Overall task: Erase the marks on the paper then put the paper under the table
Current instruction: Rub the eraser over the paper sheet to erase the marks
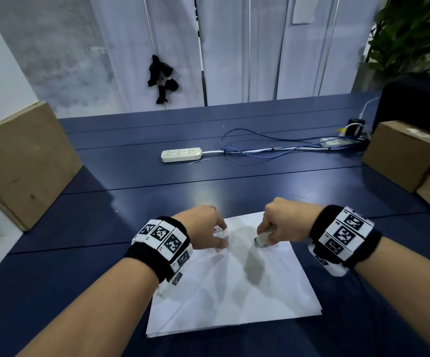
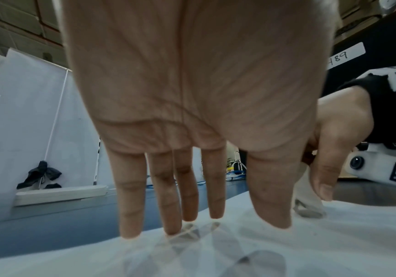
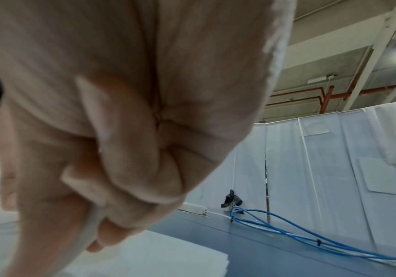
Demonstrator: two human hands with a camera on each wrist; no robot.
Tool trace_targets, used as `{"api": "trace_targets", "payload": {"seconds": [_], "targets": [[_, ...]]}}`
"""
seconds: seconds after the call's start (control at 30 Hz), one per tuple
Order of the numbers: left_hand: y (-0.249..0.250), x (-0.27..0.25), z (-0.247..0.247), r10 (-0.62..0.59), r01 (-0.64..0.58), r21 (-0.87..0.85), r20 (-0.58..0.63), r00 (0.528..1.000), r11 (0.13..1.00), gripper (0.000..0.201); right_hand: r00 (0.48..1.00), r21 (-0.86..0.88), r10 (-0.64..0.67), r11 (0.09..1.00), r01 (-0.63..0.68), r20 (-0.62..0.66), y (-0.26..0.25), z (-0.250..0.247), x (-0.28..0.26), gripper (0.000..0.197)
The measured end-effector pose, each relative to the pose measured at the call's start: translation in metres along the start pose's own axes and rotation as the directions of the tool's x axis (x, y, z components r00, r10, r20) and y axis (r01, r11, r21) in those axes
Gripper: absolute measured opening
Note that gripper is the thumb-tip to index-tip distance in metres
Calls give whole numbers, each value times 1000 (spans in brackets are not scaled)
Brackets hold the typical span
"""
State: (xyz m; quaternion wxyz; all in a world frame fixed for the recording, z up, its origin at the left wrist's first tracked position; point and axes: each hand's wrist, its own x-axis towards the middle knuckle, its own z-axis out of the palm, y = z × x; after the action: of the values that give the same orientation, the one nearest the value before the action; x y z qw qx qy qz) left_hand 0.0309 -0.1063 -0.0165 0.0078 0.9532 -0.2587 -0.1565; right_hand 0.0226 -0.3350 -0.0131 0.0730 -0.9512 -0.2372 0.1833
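A white sheet of paper [image 1: 234, 284] lies on the dark blue table [image 1: 234, 181] in front of me. My left hand [image 1: 208, 230] presses down on its far left part with straight, spread fingers [image 2: 130, 209]. My right hand [image 1: 273, 230] grips a white eraser [image 1: 261, 239], whose lower end touches the paper near its far edge. The eraser [image 2: 308, 202] also shows in the left wrist view, held upright between thumb and fingers. In the right wrist view the curled fingers [image 3: 125, 187] hide most of the eraser [image 3: 85, 236]. No marks on the paper are plainly visible, only shadows.
A white power strip [image 1: 181, 154] and blue cables [image 1: 273, 148] lie farther back on the table. Cardboard boxes stand at the left [image 1: 21, 166] and right [image 1: 401, 155] edges, with a black case [image 1: 414, 99] behind the right ones. White curtains hang beyond.
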Motion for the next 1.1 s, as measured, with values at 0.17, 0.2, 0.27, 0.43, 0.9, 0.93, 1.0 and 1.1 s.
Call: {"api": "trace_targets", "payload": {"seconds": [0.17, 0.2, 0.27, 0.43, 0.9, 0.93, 1.0, 1.1], "targets": [[16, 7, -6, -8, 4, -46, -85, 996, 999, 38, 1000, -28, -7, 1000, 7, -16, -2, -2, 0, 25], [20, 8, -6, -10, 6, -61, -61, 998, 998, 41, 1000, -26, -12, 1000, 11, -17, -2, -1, 0, 26], [23, 11, -3, 10, -11, -58, -27, 1000, 998, 41, 999, -5, -17, 1000, 17, -27, 0, 0, 0, 24], [18, 17, 10, 90, -90, 9, -23, 996, 996, 58, 1000, 26, -7, 1000, 8, -27, 13, 3, 0, 23], [9, 21, 13, 127, -127, 10, -56, 990, 992, 52, 994, 32, -7, 999, 4, 111, 10, -11, 13, 26], [9, 22, 13, 126, -126, 3, -56, 990, 992, 51, 996, 25, -12, 1000, 10, 89, 10, -14, 17, 26], [8, 23, 12, 126, -127, -4, -57, 990, 992, 54, 1000, -9, 5, 1000, -5, -22, 15, -20, 29, 24], [7, 22, 13, 124, -125, -19, -64, 990, 992, 63, 991, 17, 56, 998, -54, -125, 19, -20, 37, 22]]}}
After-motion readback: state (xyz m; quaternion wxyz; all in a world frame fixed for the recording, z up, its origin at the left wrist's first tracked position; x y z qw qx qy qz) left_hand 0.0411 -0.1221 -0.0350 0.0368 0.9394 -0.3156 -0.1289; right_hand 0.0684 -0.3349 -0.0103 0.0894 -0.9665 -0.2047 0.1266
